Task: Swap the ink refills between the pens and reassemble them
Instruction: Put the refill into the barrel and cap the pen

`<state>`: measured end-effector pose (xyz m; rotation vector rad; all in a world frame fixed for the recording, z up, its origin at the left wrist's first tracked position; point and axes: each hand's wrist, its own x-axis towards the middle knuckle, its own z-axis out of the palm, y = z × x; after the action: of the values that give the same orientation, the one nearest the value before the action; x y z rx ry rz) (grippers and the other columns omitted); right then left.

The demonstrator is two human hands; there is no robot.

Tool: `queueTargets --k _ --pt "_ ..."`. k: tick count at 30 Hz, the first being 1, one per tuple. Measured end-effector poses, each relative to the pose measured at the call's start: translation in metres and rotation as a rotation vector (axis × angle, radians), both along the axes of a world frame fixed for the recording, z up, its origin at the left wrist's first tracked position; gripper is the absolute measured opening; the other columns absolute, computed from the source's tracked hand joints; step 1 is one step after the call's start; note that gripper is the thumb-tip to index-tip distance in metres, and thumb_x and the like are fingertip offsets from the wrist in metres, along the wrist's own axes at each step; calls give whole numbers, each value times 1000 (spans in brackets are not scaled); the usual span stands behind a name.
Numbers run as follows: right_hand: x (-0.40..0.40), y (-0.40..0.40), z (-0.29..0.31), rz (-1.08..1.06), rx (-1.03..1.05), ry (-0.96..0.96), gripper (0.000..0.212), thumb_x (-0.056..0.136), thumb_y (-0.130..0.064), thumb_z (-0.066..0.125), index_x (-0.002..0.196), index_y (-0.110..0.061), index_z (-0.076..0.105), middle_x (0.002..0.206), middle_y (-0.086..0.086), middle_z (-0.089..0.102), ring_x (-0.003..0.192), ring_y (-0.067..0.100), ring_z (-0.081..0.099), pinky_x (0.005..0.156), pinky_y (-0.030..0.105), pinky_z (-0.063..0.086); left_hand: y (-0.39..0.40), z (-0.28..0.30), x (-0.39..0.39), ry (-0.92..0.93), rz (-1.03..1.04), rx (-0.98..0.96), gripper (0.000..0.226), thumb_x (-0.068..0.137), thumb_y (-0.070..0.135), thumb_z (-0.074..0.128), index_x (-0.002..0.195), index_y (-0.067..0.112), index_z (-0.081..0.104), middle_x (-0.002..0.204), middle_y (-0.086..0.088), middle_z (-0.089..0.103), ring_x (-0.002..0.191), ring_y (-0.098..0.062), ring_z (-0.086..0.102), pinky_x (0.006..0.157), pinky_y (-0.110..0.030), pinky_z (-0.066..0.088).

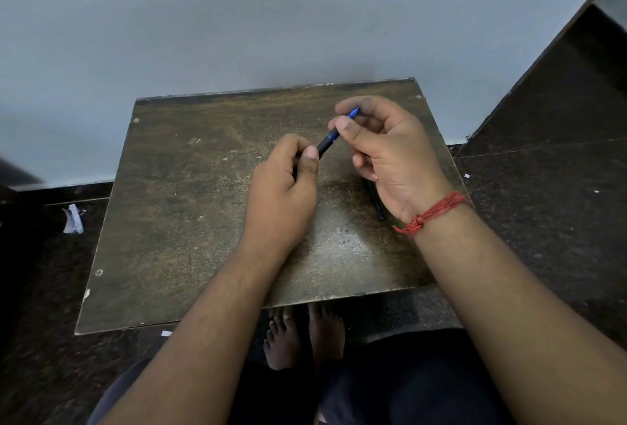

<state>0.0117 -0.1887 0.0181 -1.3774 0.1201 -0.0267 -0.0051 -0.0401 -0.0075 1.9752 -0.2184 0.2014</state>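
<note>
Both hands hold one pen above the worn brown table [190,207]. My left hand [285,187] grips the pen's black barrel [325,146] at its lower end. My right hand [386,153] pinches the blue tip section [353,114] between thumb and fingers; the blue cone points up and away. A second dark pen [376,200] lies on the table under my right wrist, mostly hidden by the hand. I cannot see any loose refill.
The small table stands against a pale wall [237,17]. Dark stone floor surrounds it, with a crumpled scrap of paper [73,219] at the left. My bare feet [298,336] show under the near table edge. A red thread band [431,212] circles my right wrist.
</note>
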Motion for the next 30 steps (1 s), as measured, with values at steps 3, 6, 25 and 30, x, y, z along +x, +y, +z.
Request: queueTargets --k 3,6,25,30 --pt "2 3 -3 -48 -20 5 10 88 -12 74 94 -15 67 69 -4 51 48 8 41 38 14 31 -1 -2 0 2 -7 13 19 101 26 49 83 23 53 64 5 52 55 -6 42 53 -29 35" --pt "2 3 -4 -81 -31 32 19 88 -22 76 100 -16 63 65 -5 54 47 8 45 42 18 32 -2 -2 -1 7 -10 18 19 101 26 49 83 24 52 63 5 51 55 -6 42 52 -29 35" --pt "2 -4 -1 -35 51 41 24 92 -11 69 113 -12 59 112 19 71 41 8 44 35 15 27 -1 -1 -1 38 4 -49 20 102 27 47 83 27 52 64 3 52 53 -5 41 50 -29 35" --pt "4 -6 -3 23 111 32 20 92 -2 64 110 -10 63 100 12 75 38 6 40 35 15 23 -2 -1 -1 37 9 -58 18 100 29 47 84 25 53 64 1 53 53 -7 42 51 -32 36"
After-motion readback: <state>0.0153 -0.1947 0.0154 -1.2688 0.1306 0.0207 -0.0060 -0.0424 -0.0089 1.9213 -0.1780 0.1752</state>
